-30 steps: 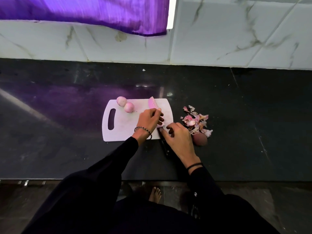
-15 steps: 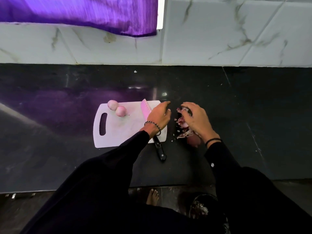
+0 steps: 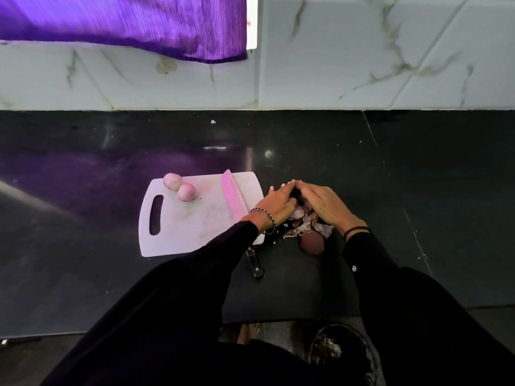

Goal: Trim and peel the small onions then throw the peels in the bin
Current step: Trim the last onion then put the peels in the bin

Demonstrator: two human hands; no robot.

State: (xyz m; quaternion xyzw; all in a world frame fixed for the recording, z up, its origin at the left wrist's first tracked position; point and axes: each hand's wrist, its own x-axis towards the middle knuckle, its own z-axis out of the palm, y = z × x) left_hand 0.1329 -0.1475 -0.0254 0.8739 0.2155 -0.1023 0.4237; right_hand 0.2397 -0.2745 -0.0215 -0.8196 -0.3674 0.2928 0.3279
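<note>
Head view: we look down on a glossy black stone surface [image 3: 418, 218] backed by white marble-veined wall tiles [image 3: 362, 65], with a purple cloth [image 3: 125, 20] hanging at the far left. Our left hand [image 3: 274, 206] and right hand [image 3: 324, 206] lie cupped on either side of a heap of papery pink-white onion peels [image 3: 302, 222], just right of the white plastic cutting board [image 3: 195, 227]. The fingers of both hands are stretched nearly straight, and their tips meet at the far side of the heap. We see neither hand closed round anything. A dark reddish unpeeled onion [image 3: 312, 244] sits on the surface, touching the near edge of the peels. Two pale pink peeled onions [image 3: 186, 192] rest touching each other at the board's far left corner. A knife with a pink serrated blade [image 3: 231, 195] lies across the right part of the board, its black handle [image 3: 255, 264] jutting off the near edge beside the left sleeve. Below the surface edge, at the near right, a dark round bin [image 3: 359, 344] holds scraps.
</note>
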